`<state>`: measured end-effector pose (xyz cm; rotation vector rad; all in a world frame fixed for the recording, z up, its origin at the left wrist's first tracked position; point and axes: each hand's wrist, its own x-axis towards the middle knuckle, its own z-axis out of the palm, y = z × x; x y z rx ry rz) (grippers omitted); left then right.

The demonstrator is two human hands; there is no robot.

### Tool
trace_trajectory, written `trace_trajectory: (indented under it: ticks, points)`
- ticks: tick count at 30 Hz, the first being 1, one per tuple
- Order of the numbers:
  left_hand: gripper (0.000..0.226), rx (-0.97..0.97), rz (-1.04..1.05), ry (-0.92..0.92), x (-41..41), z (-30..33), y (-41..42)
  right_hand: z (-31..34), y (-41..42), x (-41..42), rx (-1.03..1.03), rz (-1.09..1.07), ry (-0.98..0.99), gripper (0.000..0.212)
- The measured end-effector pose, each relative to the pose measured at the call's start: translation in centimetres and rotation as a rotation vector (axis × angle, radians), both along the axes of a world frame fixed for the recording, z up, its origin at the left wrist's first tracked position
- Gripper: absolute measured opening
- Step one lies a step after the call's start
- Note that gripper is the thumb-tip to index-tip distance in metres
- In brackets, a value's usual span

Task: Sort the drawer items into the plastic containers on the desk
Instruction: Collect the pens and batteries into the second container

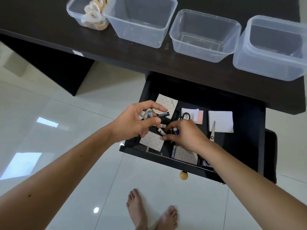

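A white tiled floor [49, 113] lies under a dark tabletop [116, 52] that carries four clear plastic containers in a row: the far-left container [78, 15] holds rolls of tape [94, 15], while the large container [141, 20], the third container [204, 35] and the right-hand container [272, 48] hold nothing. Below the tabletop's edge a black drawer [249, 130] stands pulled out, with a round knob [183, 175] on its front. The left hand [132, 122] is closed around several batteries [147, 114], one black battery [163, 115] sticking out past the fingers. The right hand [184, 135] reaches into the drawer, fingertips pinched on loose batteries [162, 131] on its floor. Paper pads [221, 121], black-handled scissors [181, 116] and small silver scissors [213, 131] lie nearby in the drawer.
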<state>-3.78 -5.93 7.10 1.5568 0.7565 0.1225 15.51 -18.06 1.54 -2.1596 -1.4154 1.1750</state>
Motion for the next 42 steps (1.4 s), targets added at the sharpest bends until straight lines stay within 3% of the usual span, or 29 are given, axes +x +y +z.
trace_trajectory:
  ticks: [5,13,18,28,31,37,42]
  points:
    - [0.020,-0.018,0.042,0.015,-0.3,-0.3,0.1,-0.3,0.5,-0.5,-0.021,0.028,-0.055,0.019]
    - [0.011,-0.060,0.105,-0.005,-0.8,-0.5,0.2,-0.2,0.5,-0.9,-0.058,0.135,-0.178,0.028]
    - [0.005,-0.107,0.127,-0.038,-0.8,-0.2,0.1,0.4,0.5,-0.4,-0.065,0.151,-0.159,0.015]
    - [0.011,-0.099,0.155,-0.019,-1.8,-0.3,-0.1,1.8,0.6,0.3,-0.081,0.032,0.156,0.011]
    - [0.011,-0.116,0.179,-0.044,-2.1,-0.5,0.0,1.4,0.7,0.1,-0.052,0.051,0.167,0.018]
    - [0.014,-0.102,0.169,-0.023,-2.3,-0.6,-0.1,0.4,1.2,-0.5,0.088,0.082,0.030,0.026]
    - [0.016,-0.096,0.170,-0.013,-2.2,-0.7,-0.1,-0.4,2.0,-1.3,0.198,0.245,-0.246,0.040]
